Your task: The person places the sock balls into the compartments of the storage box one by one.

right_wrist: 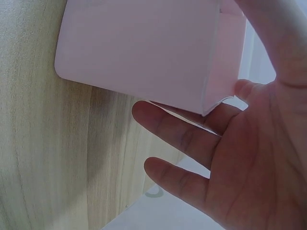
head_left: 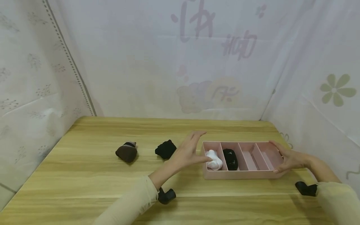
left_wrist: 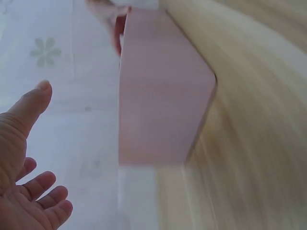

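Observation:
A pink divided organizer box stands on the right side of the table. Its leftmost compartment contains a white rolled sock bundle, and a black bundle fills the one beside it. My left hand hovers at the box's left end, fingers spread and holding nothing, the thumb overlapping the white bundle in the head view. Across the right end, my right hand grips the box, thumb at the near rim and fingers at the far corner. The right wrist view shows two fingers stretched below the end wall.
On the wooden table, a brown rolled bundle lies left of a black cloth bundle. Black fittings show by both wrists. Printed white curtains enclose the table at the back and sides.

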A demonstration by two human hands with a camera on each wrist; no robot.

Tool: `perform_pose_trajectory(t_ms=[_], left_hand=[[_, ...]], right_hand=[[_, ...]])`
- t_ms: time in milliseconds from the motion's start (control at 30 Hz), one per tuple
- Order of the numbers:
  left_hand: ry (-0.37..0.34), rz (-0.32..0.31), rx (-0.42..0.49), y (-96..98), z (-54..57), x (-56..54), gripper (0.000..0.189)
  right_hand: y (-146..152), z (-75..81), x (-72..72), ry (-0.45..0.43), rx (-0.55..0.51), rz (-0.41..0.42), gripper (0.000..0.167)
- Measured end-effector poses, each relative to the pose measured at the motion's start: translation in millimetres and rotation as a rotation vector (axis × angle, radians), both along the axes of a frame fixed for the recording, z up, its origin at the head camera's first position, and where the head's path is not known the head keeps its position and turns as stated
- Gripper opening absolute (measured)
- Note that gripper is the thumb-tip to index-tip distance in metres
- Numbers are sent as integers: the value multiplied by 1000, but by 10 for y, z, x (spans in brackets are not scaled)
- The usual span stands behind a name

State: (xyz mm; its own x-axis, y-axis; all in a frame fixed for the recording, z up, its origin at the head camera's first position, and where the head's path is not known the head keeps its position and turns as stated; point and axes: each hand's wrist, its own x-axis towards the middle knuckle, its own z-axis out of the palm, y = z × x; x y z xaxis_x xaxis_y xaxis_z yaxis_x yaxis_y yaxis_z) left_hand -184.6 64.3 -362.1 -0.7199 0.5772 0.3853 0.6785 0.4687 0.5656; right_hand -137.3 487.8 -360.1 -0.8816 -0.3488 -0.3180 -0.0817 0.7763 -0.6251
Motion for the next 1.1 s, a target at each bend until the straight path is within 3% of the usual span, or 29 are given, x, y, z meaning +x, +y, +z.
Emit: perform_pose_trajectory(t_ms=[233, 467, 733, 1100], left_hand=[[4, 106, 23, -448, -70, -108, 89], [24, 190, -21, -717, -217, -180, 88], [106, 255, -133, -826, -391, -223, 94], [-4, 315, -220, -840, -509, -226, 81]], right_hand=[[13, -3, 3, -8, -24, 6, 118], [28, -2, 6, -10, -18, 24, 117], [29, -13, -3, 14, -6, 19, 117], [16, -4, -8, 5, -11, 2, 119]])
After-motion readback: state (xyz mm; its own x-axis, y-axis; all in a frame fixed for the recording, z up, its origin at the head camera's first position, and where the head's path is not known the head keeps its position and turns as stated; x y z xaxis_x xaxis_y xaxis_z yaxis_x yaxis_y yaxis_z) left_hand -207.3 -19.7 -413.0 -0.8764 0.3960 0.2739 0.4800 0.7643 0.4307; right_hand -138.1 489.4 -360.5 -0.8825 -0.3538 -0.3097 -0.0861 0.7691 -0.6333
